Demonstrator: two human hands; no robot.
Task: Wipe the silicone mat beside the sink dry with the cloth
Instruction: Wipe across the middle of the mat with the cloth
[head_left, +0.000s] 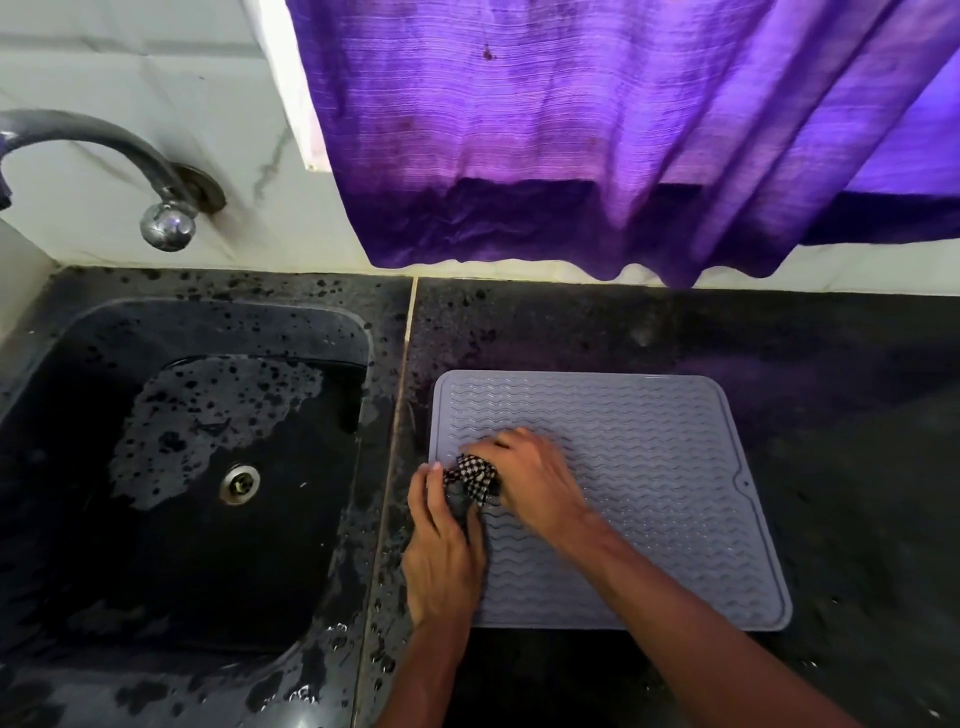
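Gripping soft bunched cloth (470, 475) in your right hand (535, 478), left hand (444, 551) flat, pinning mat (649, 467) edge; mat likely floppy, slippery wet, so press firmly.

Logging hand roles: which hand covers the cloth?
The right hand, lying over the bunched checked cloth on the mat; the left hand rests at the mat's edge, beside the cloth.

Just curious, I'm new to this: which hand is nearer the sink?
Left. The left hand rests at the mat's edge beside the sink; the right hand is farther away on the mat, holding the cloth.
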